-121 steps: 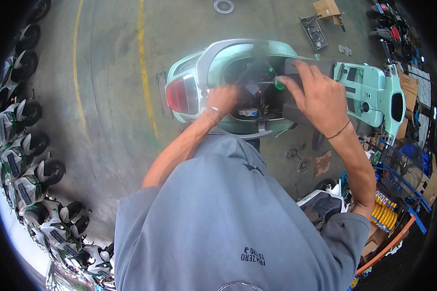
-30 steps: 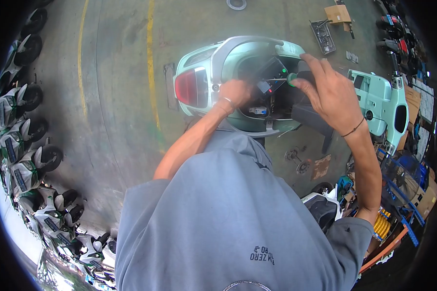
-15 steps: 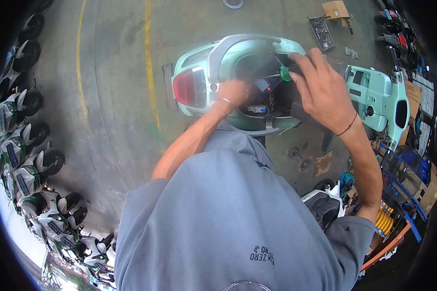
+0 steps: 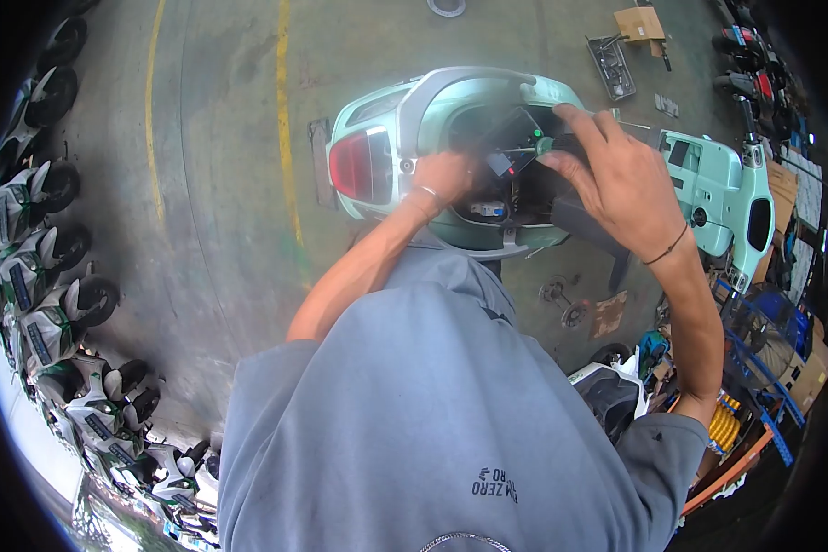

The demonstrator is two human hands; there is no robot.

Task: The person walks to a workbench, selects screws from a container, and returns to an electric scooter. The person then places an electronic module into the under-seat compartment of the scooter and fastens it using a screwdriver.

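Note:
A pale green scooter body [image 4: 354, 124] with a red tail light [image 4: 361, 166] stands in front of me, its top cavity uncovered. My left hand [image 4: 443, 177] reaches into the near-left part of that cavity; its fingers are blurred and partly hidden. In my right hand [image 4: 630, 189] is a screwdriver [image 4: 544, 145] with a green collar and dark handle, held between thumb and fingers. Its shaft points left toward a dark boxy part [image 4: 503, 164] with a small red light beside it. A blue-and-white component [image 4: 489, 210] lies lower in the cavity.
The scooter's front section [image 4: 708, 189] extends to the right. Beyond are a metal tray of parts [image 4: 612, 66] and a cardboard box [image 4: 639, 23]. Several parked scooters [image 4: 41, 276] line the left. A blue rack [image 4: 764, 368] and yellow coil [image 4: 725, 423] are at lower right.
My right hand has shifted slightly right and down, its fingers a little more spread around the screwdriver handle. A green light now shows near the collar. My left hand stays put.

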